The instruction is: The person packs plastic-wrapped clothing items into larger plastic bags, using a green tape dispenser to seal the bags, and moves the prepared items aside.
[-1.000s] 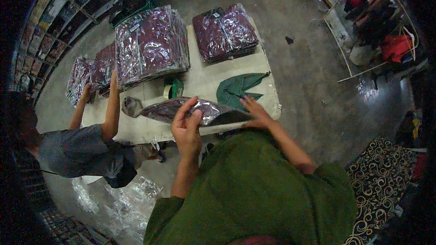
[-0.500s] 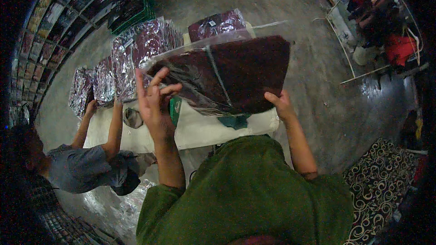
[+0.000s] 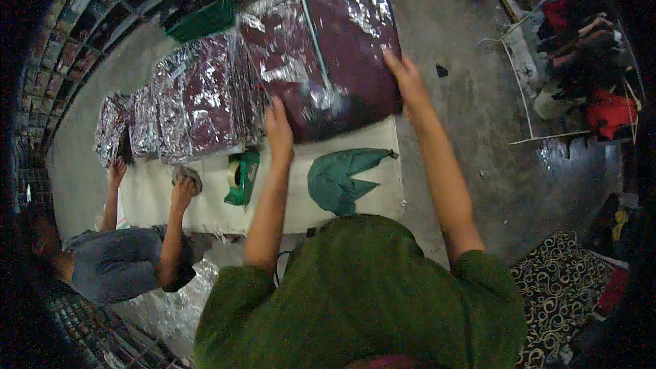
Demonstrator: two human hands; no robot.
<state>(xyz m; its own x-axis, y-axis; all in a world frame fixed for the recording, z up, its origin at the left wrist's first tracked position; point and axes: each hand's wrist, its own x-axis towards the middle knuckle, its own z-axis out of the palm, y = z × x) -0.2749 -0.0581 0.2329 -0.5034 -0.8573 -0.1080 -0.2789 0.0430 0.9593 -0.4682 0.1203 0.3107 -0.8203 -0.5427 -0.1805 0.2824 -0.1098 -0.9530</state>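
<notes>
Both my hands hold up a dark maroon folded fabric in a shiny clear plastic bag (image 3: 287,48), above the far side of the table (image 3: 280,219). My left hand (image 3: 279,133) closes on its lower left edge, thumb on top. My right hand (image 3: 406,82) grips the right edge, its thumb pressing on the plastic. Directly left of it stands a tall stack of similar bagged maroon fabrics (image 3: 201,96). Under the package on the cream tabletop lie a green tape dispenser (image 3: 239,179) with a tape roll and a crumpled dark green cloth or bag (image 3: 335,181).
A co-worker in a grey shirt (image 3: 123,260) stands at the left, one hand on a greyish bundle (image 3: 188,181). Further bagged stacks (image 3: 113,126) lie there. Racks line the far left, and a rail with clothes (image 3: 577,61) is at right. A patterned cloth (image 3: 560,294) lies lower right.
The bagged fabric has moved away from me and now lies flatter, its face up. My left hand's spread fingers have closed on its edge. The co-worker's hand has reached the greyish bundle.
</notes>
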